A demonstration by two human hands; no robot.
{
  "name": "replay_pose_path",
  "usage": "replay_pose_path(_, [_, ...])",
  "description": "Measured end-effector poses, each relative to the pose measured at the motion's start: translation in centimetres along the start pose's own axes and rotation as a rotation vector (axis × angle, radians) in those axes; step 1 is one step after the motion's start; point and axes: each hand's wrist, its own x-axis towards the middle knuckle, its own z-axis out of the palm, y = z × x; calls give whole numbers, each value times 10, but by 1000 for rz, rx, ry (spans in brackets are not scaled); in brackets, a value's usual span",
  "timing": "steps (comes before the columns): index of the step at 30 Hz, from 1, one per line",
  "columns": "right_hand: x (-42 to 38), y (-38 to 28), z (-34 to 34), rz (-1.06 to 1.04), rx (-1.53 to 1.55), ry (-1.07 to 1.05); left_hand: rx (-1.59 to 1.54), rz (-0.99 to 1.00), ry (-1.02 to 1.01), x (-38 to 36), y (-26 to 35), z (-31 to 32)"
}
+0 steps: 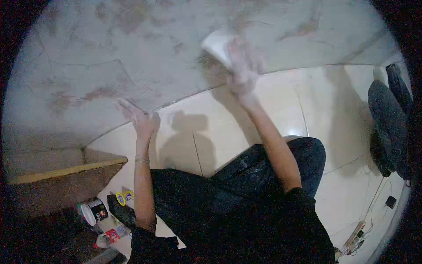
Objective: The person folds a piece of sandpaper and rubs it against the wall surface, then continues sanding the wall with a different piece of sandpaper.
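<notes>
My right hand [244, 66], whitened and smeared by motion, is closed round a white, flat piece [218, 46] and presses it to the patchy grey wall [154, 39]. What the piece is made of cannot be told. Lower on the left, my left hand [137, 119] rests against the bottom of the wall, its fingers stretched out and holding nothing. A thin bracelet [142, 159] circles the left wrist. The wall shows cracks and reddish-brown patches, some beside my left hand.
A wooden-edged box or shelf [70, 172] stands at the left. Near it on the tiled floor [281, 110] are a white bucket [93, 212] and a plastic bottle [105, 239]. Another person's legs [387, 108] are at the right, above a power strip [354, 237] with cables.
</notes>
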Motion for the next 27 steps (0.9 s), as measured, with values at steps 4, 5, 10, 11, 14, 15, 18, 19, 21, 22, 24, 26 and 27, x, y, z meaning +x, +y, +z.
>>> replay_pose_path(4, [-6,-7,7,-241,-240,-42,52,-68,-98,-8,-44,23])
replay_pose_path(5, [-2,1,2,-251,-256,-27,90,-87,-126,-9,-50,27])
replay_pose_path(10, [26,36,-25,-31,-174,149,86,-39,-25,-3,-19,8])
replay_pose_path(11, [33,33,-33,-10,-187,184,157,-13,31,-3,-13,7])
replay_pose_path(14, [22,20,-18,15,-60,212,103,-10,-15,-3,-25,14])
replay_pose_path(15, [14,15,-6,19,10,209,91,-24,-40,-3,-34,18])
replay_pose_path(18, [-2,-15,-6,-50,-25,-104,72,-81,-96,-5,-57,31])
replay_pose_path(19, [-4,-18,-2,-104,-23,-135,62,-60,-74,-5,-41,20])
replay_pose_path(21, [-16,6,16,-340,-296,-43,-6,-36,-56,-4,-33,16])
replay_pose_path(22, [-11,16,12,-284,-307,-9,-65,-36,-60,-4,-34,17])
replay_pose_path(24, [6,26,-6,-177,-324,56,-88,-35,-68,-5,-31,15])
replay_pose_path(26, [28,33,-26,-40,-242,168,-15,-40,-77,-8,-13,4])
replay_pose_path(27, [33,34,-30,30,-202,224,-32,-110,-143,-7,-4,-2])
